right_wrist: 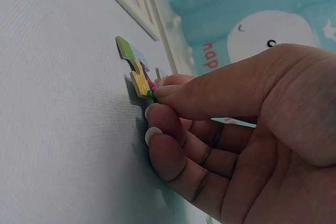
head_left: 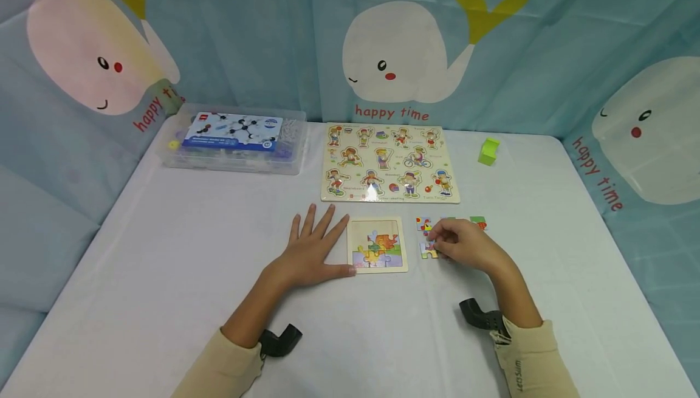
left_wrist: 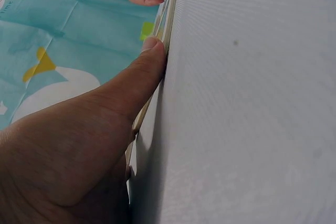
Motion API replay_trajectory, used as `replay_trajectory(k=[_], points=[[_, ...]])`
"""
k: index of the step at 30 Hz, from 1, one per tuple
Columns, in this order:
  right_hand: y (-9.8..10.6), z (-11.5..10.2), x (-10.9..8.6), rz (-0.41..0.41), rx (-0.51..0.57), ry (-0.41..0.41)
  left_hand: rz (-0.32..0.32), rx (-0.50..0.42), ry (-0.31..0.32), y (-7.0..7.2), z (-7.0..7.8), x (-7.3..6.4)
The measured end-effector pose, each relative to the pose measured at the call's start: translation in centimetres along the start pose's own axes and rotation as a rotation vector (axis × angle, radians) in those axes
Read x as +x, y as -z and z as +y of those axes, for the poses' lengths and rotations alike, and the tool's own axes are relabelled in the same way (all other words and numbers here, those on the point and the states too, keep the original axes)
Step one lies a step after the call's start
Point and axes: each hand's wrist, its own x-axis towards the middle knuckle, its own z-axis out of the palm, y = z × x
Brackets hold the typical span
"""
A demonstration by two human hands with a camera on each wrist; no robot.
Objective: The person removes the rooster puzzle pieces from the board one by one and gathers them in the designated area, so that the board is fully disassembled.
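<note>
My left hand [head_left: 308,258] lies spread on the table, its thumb and index fingertip at the left edge of a small square puzzle board [head_left: 404,246]. In the left wrist view the thumb [left_wrist: 142,74] rests along the board's wooden rim. Several joined jigsaw pieces [head_left: 377,258] fill the lower part of the board. To the right, my right hand [head_left: 465,243] pinches a jigsaw piece [right_wrist: 140,81] with yellow and green on it between thumb and fingertips. That piece is tilted up close over the tabletop. Another colourful piece [head_left: 423,223] lies just beyond the fingers.
A larger wooden puzzle board [head_left: 391,164] with sports figures lies behind the small one. At the back left sits a clear plastic box [head_left: 235,161] with a blue label. A green block [head_left: 488,151] stands at the back right. One more loose piece [head_left: 478,222] lies past my right hand.
</note>
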Motion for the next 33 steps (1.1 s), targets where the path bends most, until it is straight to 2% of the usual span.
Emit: replay_trajectory(k=[14, 19, 25, 33], points=[[0.1, -0.4, 0.0, 0.017, -0.024, 0.003, 0.004, 0.011, -0.004, -0.1, 0.0, 0.2], [-0.1, -1.4, -0.1, 0.040, -0.042, 0.050, -0.002, 0.014, 0.006, -0.1, -0.1, 0.1], [-1.2, -3.1, 0.5, -0.010, -0.051, 0.115, 0.009, 0.010, 0.003, -0.1, -0.2, 0.0], [-3.4, -5.5, 2.1, -0.064, -0.041, 0.131, 0.010, 0.021, 0.000, -0.1, 0.0, 0.1]])
